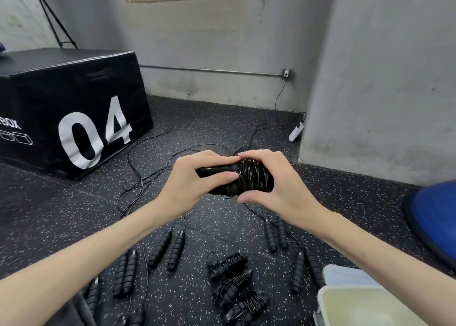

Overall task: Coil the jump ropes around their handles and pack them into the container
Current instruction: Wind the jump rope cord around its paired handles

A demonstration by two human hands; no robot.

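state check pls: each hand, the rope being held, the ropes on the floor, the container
left hand: grips the handles
right hand: curled over the coil
held jump rope: mostly wound round its handles, tail hanging loose
coiled ropes: three bundles, wound, on the floor
loose ropes: uncoiled, handles paired, cords trailing
container: open, nothing visible inside

three coiled ropes (234, 286) are laid on the floor (197, 128), between uncoiled handle pairs (166, 250) at left and the container (365, 303) at right.
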